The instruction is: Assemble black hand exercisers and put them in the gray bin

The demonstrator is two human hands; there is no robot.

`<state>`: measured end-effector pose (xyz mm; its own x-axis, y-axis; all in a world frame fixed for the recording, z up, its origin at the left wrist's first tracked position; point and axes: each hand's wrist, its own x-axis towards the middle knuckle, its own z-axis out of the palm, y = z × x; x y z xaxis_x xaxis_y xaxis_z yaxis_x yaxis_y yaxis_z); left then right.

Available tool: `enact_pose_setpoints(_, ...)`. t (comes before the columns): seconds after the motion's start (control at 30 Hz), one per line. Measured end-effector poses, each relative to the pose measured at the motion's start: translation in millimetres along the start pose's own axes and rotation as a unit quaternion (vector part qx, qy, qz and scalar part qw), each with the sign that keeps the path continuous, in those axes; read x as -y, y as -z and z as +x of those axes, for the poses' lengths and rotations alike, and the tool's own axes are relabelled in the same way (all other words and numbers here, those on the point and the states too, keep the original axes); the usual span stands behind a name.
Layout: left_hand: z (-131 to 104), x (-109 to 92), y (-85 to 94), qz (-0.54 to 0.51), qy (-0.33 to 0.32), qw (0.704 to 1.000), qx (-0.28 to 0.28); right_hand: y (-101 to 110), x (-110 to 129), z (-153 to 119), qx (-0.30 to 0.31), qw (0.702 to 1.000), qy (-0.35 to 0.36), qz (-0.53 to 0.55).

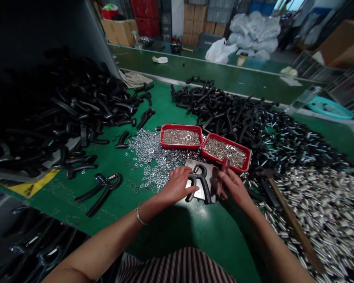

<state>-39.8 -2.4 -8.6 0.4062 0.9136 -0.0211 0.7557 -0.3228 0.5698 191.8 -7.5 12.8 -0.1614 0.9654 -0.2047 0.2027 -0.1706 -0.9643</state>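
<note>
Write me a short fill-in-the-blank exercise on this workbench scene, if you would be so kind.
1. The left hand touches a piece whose two handles are coloured ____.
2. The right hand holds a tool whose visible upper end is ____.
3. The wooden-handled hammer lies on the person's ____ side.
4. The worktop under the hands is coloured ____.

Missing words: black; red; right; green.

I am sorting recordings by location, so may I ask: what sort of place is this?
Probably a factory assembly workshop: black parts lie heaped on a green workbench, red trays hold many small metal pieces, and brown boxes stand stacked behind.
</note>
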Motion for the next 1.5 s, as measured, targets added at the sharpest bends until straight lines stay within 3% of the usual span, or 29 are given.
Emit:
enact_pose_setpoints(0.07,7,5,11.0,-0.013,-0.037,0.999,0.007,28,-21,-12,0.001,0.979,-0.013,-0.202)
enact_pose_setpoints(0.13,27,14,29.2,0.007,-0.063,0.998,-0.022,54,-29,-21,-0.018,0.938,0.011,-0.346)
enact_pose_setpoints(0.2,58,27,51.6,0.075,-0.050,0.993,-0.077,70,-22,-19,-0.062,0.908,0.065,-0.409)
enact_pose_setpoints(0.27,92,42,73.7,0.174,0.001,0.979,-0.104,70,-3,-5,-0.092,0.891,0.123,-0.427)
enact_pose_setpoints(0.4,135,62,98.1,0.281,0.060,0.955,-0.071,27,45,55,-0.037,0.859,0.195,-0.472)
enact_pose_setpoints(0.5,137,65,96.1,0.302,0.055,0.948,-0.082,-17,70,112,-0.011,0.797,0.226,-0.559)
enact_pose_setpoints(0.6,130,63,90.8,0.327,0.058,0.938,-0.100,-47,80,162,0.018,0.779,0.233,-0.583)
enact_pose_setpoints(0.73,131,62,89.4,0.338,0.058,0.935,-0.086,-62,74,197,0.039,0.779,0.222,-0.585)
enact_pose_setpoints(0.87,135,64,87.8,0.336,0.059,0.937,-0.076,-60,61,201,0.025,0.794,0.212,-0.570)
enact_pose_setpoints(1.1,138,61,84.9,0.327,0.080,0.939,-0.071,-62,48,198,-0.014,0.841,0.203,-0.501)
enact_pose_setpoints(1.3,140,58,83.5,0.332,0.099,0.936,-0.064,-66,50,203,-0.042,0.901,0.187,-0.389)
enact_pose_setpoints(1.4,135,57,81.6,0.337,0.098,0.933,-0.083,-61,58,192,-0.068,0.933,0.194,-0.295)
enact_pose_setpoints(1.5,130,60,79.2,0.331,0.093,0.933,-0.106,-47,58,157,-0.086,0.957,0.190,-0.201)
